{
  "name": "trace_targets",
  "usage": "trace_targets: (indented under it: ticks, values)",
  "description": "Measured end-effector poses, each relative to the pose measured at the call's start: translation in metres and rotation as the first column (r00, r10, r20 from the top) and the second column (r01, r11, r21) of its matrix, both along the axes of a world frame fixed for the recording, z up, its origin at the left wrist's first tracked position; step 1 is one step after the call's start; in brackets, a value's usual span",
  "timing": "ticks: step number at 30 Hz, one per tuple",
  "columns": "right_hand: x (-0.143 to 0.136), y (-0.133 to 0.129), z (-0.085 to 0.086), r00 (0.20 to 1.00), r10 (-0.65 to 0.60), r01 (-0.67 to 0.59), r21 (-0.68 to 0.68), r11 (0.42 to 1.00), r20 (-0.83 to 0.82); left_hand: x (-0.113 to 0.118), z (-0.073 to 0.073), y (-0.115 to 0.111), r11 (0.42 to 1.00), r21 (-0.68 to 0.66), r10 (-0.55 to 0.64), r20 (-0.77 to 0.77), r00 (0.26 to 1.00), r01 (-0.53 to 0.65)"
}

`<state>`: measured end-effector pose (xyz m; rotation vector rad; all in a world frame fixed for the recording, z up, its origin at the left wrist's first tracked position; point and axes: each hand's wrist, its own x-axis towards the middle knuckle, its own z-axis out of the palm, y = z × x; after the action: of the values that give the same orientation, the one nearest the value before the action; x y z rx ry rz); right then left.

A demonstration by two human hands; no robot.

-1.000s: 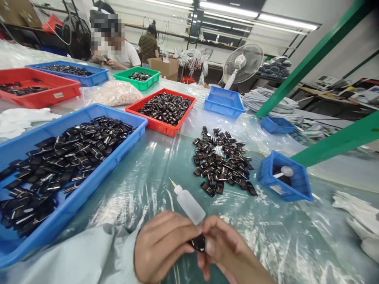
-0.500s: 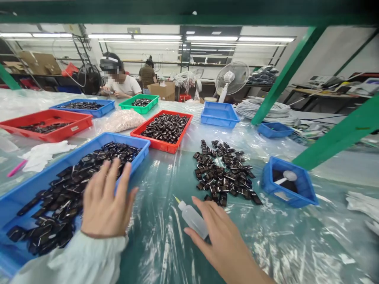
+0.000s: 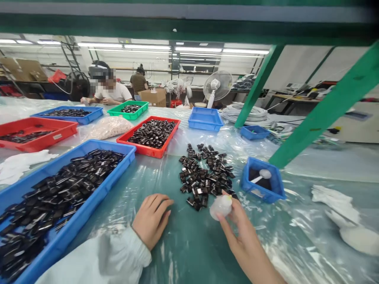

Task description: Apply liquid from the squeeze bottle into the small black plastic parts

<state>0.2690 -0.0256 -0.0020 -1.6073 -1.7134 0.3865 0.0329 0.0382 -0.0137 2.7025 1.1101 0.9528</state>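
Observation:
My right hand (image 3: 241, 225) grips a translucent white squeeze bottle (image 3: 219, 208) between thumb and fingers. The bottle is tilted, its base turned to the left and its yellowish tip near my fingers. Just beyond it lies a loose pile of small black plastic parts (image 3: 204, 169). My left hand (image 3: 153, 219) is low over the green mat (image 3: 183, 244), fingers loosely bent and a little apart, with nothing in it. To its left stands a large blue tray (image 3: 118, 175) heaped with more black parts.
A red tray (image 3: 156, 152) of black parts stands farther back. At the right is a blue bin (image 3: 263, 193) with a white scoop (image 3: 264, 174). Green posts (image 3: 325, 110) slant across the right side. A person (image 3: 111, 90) sits across the table.
My right hand has picked the squeeze bottle up off the mat and turned it. My left hand has moved from above the large blue tray rightward to the mat. The view has shifted right.

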Motion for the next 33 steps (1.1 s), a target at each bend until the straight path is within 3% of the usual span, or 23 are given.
trace_targets:
  ticks: [5, 8, 11, 16, 21, 24, 27, 33]
  values:
    - [0.016, 0.004, -0.01, 0.996, -0.041, 0.042, 0.009, 0.999, -0.079, 0.053, -0.001, 0.024, 0.991, 0.003, -0.132, -0.011, 0.991, 0.132]
    - [0.016, 0.005, -0.013, 0.991, -0.053, 0.054, 0.009, 0.998, -0.12, 0.065, 0.001, 0.025, 0.983, -0.029, -0.181, -0.035, 0.983, 0.18]
    - [0.015, 0.003, -0.014, 0.986, -0.053, 0.05, -0.023, 0.998, -0.161, 0.059, -0.002, 0.016, 0.981, -0.083, -0.175, -0.017, 0.984, 0.173]
    - [0.014, 0.0, -0.015, 0.966, -0.077, 0.061, -0.07, 0.996, -0.246, 0.034, -0.008, -0.012, 0.981, -0.185, -0.043, 0.074, 0.996, 0.056]
    - [0.011, -0.004, -0.007, 0.947, -0.082, 0.047, -0.118, 0.992, -0.311, 0.013, 0.0, -0.027, 0.894, -0.448, 0.038, 0.126, 0.991, 0.023]
    - [0.001, -0.01, 0.003, 0.93, -0.09, 0.032, -0.165, 0.986, -0.358, 0.005, 0.002, -0.024, 0.85, -0.519, 0.141, 0.054, 0.989, -0.092]
    - [-0.011, -0.017, 0.009, 0.882, -0.146, 0.042, -0.234, 0.971, -0.447, 0.0, 0.001, -0.022, 0.823, -0.551, 0.186, 0.035, 0.982, -0.136]
    - [-0.012, -0.026, 0.002, 0.888, -0.081, -0.106, -0.374, 0.922, -0.452, -0.009, 0.008, -0.03, 0.786, -0.613, 0.12, 0.284, 0.951, 0.083]
